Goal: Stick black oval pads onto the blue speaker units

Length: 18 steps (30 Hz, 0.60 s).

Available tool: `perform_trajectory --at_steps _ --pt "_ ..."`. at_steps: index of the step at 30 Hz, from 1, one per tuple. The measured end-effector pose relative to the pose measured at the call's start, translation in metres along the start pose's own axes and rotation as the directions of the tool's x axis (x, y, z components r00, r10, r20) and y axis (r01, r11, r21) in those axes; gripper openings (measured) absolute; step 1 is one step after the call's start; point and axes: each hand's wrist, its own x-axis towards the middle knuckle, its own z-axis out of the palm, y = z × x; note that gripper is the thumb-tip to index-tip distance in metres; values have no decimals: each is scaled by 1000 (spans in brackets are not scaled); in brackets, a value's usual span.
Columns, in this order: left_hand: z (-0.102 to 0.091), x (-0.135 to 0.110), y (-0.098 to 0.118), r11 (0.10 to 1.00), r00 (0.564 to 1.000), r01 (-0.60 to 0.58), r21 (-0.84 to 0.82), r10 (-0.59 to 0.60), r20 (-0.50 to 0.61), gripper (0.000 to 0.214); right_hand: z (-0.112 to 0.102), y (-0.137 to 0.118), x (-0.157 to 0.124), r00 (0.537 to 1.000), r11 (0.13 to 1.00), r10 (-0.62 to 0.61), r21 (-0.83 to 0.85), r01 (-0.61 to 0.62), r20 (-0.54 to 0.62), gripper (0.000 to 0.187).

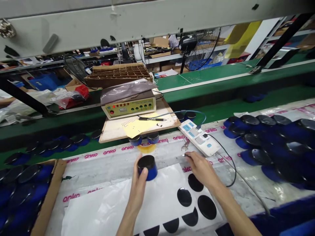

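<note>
My left hand [138,180] is wrapped round a short blue cylinder with a black top [147,165], thumb on its near side, just above a white sheet [113,203]. My right hand [200,165] is closed in a pinch near the power strip; a small dark tip shows at its fingers, too little to name. Below my right hand, black round stickers [184,197] lie on the sheet, several of them whole and others cut off by its edge. A small metal tool [185,144] rests on the table just beyond my right fingertips.
A power strip [199,137] with cables lies at right. A control box [129,106] stands on a wooden board [113,131] with a pen [152,119]. Many blue cylinders fill a carton [50,196] at left and crowd the right side [256,157]. A green conveyor [211,114] runs behind.
</note>
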Motion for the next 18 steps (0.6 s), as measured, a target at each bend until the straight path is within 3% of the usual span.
perform_trajectory --at_steps 3,5,7,10,14,18 --pt "-10 18 -17 981 996 -83 174 88 -20 69 -6 10 -10 1000 994 15 -106 -15 2 34" --pt "-12 23 -28 957 991 -127 260 130 7 65 -8 1 -25 987 990 -89 -99 103 131 31" --pt "-9 22 -36 927 984 -176 332 163 67 61 -7 -14 -42 921 967 -232 -33 254 312 28" --pt "0 14 -47 881 962 -252 400 183 202 58 1 -29 -57 806 927 -343 34 374 482 44" --pt "5 10 -60 832 932 -323 451 196 306 59 9 -24 -54 708 890 -401 67 450 581 40" --pt "3 12 -65 801 927 -348 488 216 307 60 8 -17 -49 661 866 -440 95 490 607 31"
